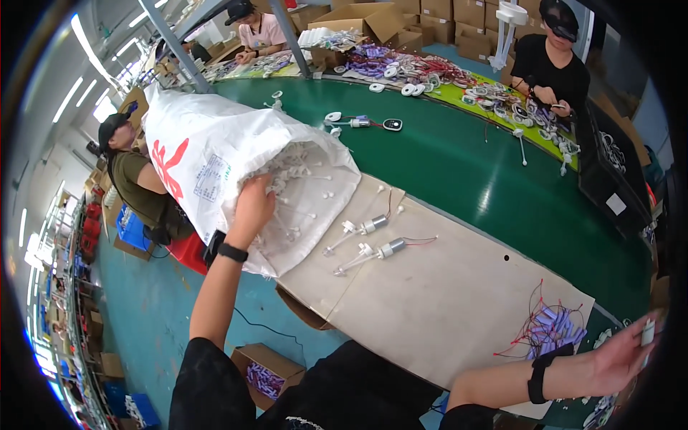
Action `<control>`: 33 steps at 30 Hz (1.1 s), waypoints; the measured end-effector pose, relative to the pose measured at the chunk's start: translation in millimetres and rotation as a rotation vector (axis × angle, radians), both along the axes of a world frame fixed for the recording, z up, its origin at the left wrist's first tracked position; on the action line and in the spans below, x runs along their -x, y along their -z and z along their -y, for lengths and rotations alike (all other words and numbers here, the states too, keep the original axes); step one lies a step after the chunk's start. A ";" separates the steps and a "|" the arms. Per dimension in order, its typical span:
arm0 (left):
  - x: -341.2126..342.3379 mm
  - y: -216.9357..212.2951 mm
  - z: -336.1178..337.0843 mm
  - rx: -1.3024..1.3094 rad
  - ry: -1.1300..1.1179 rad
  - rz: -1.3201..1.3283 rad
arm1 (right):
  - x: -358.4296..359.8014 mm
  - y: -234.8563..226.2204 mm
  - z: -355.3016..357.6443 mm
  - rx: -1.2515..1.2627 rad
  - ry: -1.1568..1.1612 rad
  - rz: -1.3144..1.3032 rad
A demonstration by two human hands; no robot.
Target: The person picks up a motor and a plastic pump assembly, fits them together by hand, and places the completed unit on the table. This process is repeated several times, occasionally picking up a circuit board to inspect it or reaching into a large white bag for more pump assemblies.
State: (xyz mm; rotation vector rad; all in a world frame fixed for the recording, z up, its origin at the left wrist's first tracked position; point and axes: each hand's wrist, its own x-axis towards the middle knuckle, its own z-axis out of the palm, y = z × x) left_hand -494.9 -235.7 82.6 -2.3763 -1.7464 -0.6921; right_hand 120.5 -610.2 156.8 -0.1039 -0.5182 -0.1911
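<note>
Your left hand: at the mouth of a white woven sack, left of centre; fingers hidden, so I cannot tell their opening or hold.
Your right hand: right edge, fingers half curled beside a small white cylinder; the grip I cannot tell.
Beige-covered desk: two silver cylindrical motors, frame centre.

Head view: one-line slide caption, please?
Left hand inside a white sack of white parts; right hand holding a small pale part; two silver motors on the beige board between.
</note>
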 end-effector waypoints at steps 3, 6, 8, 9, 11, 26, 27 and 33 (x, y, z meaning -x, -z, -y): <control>-7.3 11.0 -25.1 0.048 -0.002 -0.082 | 21.2 -20.9 -19.4 0.183 -0.029 0.076; -24.1 12.2 -43.9 0.107 -0.006 -0.226 | 45.6 -36.2 -37.8 0.218 -0.010 0.040; -11.8 25.4 -65.4 0.165 -0.092 -0.350 | 72.4 -47.4 -55.4 0.120 -0.001 -0.086; -7.5 29.9 -70.6 0.116 -0.067 -0.322 | 84.5 -50.6 -65.1 0.039 -0.027 -0.154; 7.1 32.8 -88.3 0.159 -0.070 -0.337 | 92.3 -47.5 -66.4 -0.003 -0.147 -0.100; -2.4 64.5 -92.8 0.010 0.013 -0.729 | 97.2 -48.6 -61.9 0.052 -0.159 0.043; -9.1 56.6 -86.6 0.013 0.024 -0.729 | 96.8 -48.1 -61.6 0.045 -0.164 0.063; -26.5 3.6 -36.3 -0.022 0.116 -0.376 | 98.5 -49.7 -71.0 0.088 -0.130 0.006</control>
